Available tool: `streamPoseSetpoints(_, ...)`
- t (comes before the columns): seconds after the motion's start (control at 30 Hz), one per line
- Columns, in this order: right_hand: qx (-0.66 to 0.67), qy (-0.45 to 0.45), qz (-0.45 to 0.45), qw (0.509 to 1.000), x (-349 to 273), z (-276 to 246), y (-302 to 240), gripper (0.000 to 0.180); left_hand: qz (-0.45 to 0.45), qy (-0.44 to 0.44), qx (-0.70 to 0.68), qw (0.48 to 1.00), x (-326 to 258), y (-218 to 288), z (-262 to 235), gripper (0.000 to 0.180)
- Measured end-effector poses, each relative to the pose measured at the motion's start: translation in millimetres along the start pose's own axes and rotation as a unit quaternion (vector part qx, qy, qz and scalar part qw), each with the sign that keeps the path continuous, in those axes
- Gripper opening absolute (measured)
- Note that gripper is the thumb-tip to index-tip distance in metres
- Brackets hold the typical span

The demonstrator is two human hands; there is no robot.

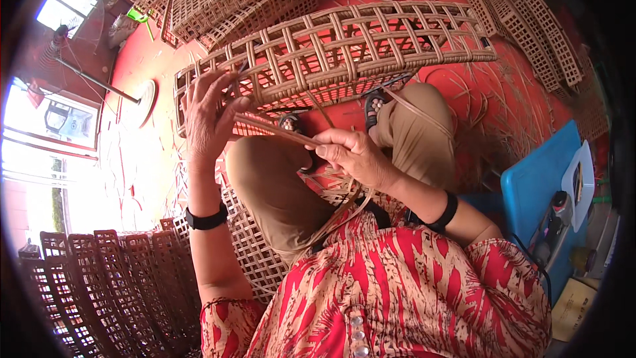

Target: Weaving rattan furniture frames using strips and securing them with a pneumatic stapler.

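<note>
A long woven rattan basket frame (344,53) with an open lattice stands tilted in front of my knees. At its left end is my left hand (211,116), its fingers curved over the lattice and its thumb held apart from them. My right hand (354,156) is closed on a few flat cane strips (278,130), pinched between thumb and fingers. The strips slant up to the left, and their far end passes beside my left thumb. Whether my left fingertips touch the lattice is hard to make out. More thin strips (331,222) lie across my lap.
Stacked woven panels (232,0) lie at the back, others (530,33) at the far right. Dark lattice pieces (112,278) stand at the lower left. A blue plastic stool (536,172) with tools is on my right. Cane scraps (510,99) litter the red floor; a fan (139,103) stands left.
</note>
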State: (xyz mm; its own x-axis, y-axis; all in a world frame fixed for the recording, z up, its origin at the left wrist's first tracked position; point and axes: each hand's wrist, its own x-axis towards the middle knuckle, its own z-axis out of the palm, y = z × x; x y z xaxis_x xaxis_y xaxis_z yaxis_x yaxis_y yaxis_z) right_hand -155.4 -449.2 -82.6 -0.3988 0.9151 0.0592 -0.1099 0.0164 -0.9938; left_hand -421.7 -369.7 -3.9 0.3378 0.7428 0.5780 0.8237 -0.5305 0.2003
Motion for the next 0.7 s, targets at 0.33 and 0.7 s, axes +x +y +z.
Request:
streamPoseSetpoints(0.33,0.007,0.095,0.078,0.992,101.7,-25.0,57.9,0.026,-0.038,-0.027,-0.06,0.997,48.2,-31.2,-3.0,0.029)
streamPoseSetpoints(0.7,0.097,0.157,-0.034,0.982,196.3,-28.2,69.1,0.024,0.035,-0.226,-0.019,0.973,129.0,-67.4,-44.5,0.028)
